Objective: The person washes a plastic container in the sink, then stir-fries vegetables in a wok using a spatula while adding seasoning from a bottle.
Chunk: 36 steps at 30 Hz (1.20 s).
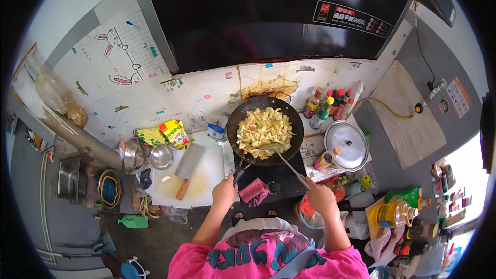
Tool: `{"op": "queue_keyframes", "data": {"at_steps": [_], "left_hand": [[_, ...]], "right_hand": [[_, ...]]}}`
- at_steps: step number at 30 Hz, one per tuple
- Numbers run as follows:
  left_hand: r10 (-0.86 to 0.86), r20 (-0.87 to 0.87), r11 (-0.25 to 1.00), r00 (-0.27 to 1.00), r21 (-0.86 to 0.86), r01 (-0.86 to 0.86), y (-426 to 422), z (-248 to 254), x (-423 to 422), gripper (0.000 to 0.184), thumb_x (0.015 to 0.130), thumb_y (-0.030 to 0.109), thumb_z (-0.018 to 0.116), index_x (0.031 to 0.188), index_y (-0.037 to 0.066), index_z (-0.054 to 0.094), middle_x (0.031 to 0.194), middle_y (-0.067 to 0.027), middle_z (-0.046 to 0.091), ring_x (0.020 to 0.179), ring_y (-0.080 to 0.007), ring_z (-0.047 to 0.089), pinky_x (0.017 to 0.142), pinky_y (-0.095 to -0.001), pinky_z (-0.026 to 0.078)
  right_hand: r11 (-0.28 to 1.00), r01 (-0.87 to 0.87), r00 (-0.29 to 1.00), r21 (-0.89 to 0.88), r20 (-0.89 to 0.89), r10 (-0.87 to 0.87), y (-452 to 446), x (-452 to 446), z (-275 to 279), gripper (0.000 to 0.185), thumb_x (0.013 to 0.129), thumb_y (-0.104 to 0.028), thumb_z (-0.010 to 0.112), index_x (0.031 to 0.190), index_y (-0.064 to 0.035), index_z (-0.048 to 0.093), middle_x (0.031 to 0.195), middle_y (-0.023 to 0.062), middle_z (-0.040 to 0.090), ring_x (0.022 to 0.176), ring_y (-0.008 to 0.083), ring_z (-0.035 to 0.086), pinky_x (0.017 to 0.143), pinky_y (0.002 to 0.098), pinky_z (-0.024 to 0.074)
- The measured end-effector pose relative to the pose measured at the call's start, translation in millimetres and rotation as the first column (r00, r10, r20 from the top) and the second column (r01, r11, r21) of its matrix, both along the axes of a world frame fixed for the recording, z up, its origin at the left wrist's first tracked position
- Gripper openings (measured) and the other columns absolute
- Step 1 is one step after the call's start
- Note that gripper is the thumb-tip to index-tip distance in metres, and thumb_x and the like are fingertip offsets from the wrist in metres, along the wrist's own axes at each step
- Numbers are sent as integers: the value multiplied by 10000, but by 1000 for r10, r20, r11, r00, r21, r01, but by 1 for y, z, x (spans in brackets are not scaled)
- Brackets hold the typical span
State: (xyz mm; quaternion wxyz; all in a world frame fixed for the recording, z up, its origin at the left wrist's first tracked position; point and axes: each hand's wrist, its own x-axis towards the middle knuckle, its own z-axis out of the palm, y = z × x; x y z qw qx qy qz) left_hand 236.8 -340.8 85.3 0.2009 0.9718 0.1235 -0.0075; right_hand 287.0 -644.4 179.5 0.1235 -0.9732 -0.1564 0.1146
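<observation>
Pink shirt (pixel 258 258) foremost — left grip (pixel 223 192) clasps wok handle (pixel 239 172), right grip (pixel 321 196) a spatula (pixel 293 168) — food (pixel 264 130) beyond both.

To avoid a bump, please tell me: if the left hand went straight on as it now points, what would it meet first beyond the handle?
Most likely the near side of the wok, whose handle the left hand grips, though exact depth is unclear.

One wide head view looks forward and down from above the shirt (pixel 243 267) at the nearby wok (pixel 232 127)
</observation>
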Motion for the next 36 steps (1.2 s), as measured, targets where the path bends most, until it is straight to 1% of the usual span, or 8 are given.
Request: {"op": "queue_keyframes", "data": {"at_steps": [4,8,13,17,20,23,29,36], "left_hand": [[-13,-7,1000,1000,1,13,-2,3,0,453,777,175,621,1179,30,472,814,-168,610,736,-351,620,625,-447,496],[-21,-6,1000,1000,2,21,-1,2,-1,449,780,185,621,1175,30,474,815,-169,611,732,-351,622,619,-446,498],[-25,-35,1000,999,18,25,1,-1,0,458,783,186,619,1183,23,466,813,-173,611,728,-352,622,617,-445,499],[-22,-22,1000,1000,9,22,-1,-3,1,471,785,187,617,1195,19,456,820,-177,611,732,-354,622,618,-444,499],[-28,-23,1000,999,9,28,1,-3,0,471,787,188,616,1195,16,456,821,-180,611,729,-353,622,614,-440,499],[-38,-21,999,999,28,38,1,-2,-1,471,787,189,621,1194,16,457,814,-176,612,716,-349,623,607,-434,500],[-21,10,1000,1000,5,21,0,-1,-2,464,781,185,632,1181,25,461,804,-170,610,707,-345,622,600,-439,495],[-26,-3,1000,1000,4,26,0,-2,1,456,786,192,622,1179,25,461,798,-171,608,703,-351,620,598,-442,493]], "right_hand": [[999,13,1000,35,6,-13,8,1,-8,508,791,-133,578,1267,-39,426,747,221,621,734,391,610,647,479,479],[984,-18,996,177,87,2,16,9,-62,524,796,-113,572,1280,-18,394,745,242,611,752,408,602,660,485,476],[957,63,993,284,-116,-31,-3,-3,2,478,792,-129,577,1257,-70,482,901,266,607,868,404,587,751,478,456],[944,-7,1000,330,11,4,5,7,21,473,803,-118,570,1261,-52,472,894,258,611,831,416,588,713,476,462],[925,11,993,379,107,-55,34,28,-23,490,808,-103,571,1277,-47,440,918,253,607,836,425,578,716,486,451],[956,5,996,295,79,-30,40,24,-41,507,805,-95,573,1293,-73,437,875,237,613,787,419,590,699,470,468],[986,99,995,132,10,-102,-12,-3,-7,515,785,-111,579,1287,-96,464,966,223,612,884,380,588,744,451,461],[984,101,993,149,45,-108,-29,-12,36,461,756,-60,582,1214,-56,526,953,221,621,870,388,591,747,442,469]]}}
